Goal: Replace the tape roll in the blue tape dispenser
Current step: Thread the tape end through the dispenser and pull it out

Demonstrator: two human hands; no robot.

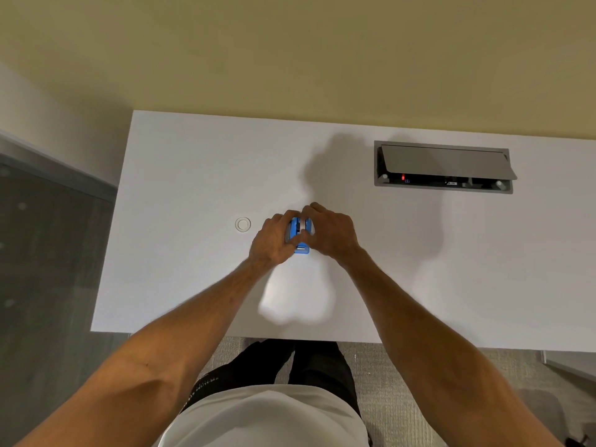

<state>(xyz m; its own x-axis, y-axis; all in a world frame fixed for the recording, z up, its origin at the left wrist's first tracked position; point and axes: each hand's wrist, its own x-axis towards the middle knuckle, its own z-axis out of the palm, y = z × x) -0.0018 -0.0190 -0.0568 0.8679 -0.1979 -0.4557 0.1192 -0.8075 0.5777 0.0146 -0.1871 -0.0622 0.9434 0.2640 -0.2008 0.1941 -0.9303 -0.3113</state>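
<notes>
The blue tape dispenser stands on the white table, its cutter end towards me. My left hand grips its left side. My right hand closes over its right side, fingers curled across the top. Between the blue side walls a whitish roll and a dark hub show; my fingers hide most of them. A clear tape roll lies flat on the table, a short way left of my left hand.
An open grey cable hatch with sockets inside is set into the table at the back right. The table's near edge runs just in front of my body; its left edge borders grey floor.
</notes>
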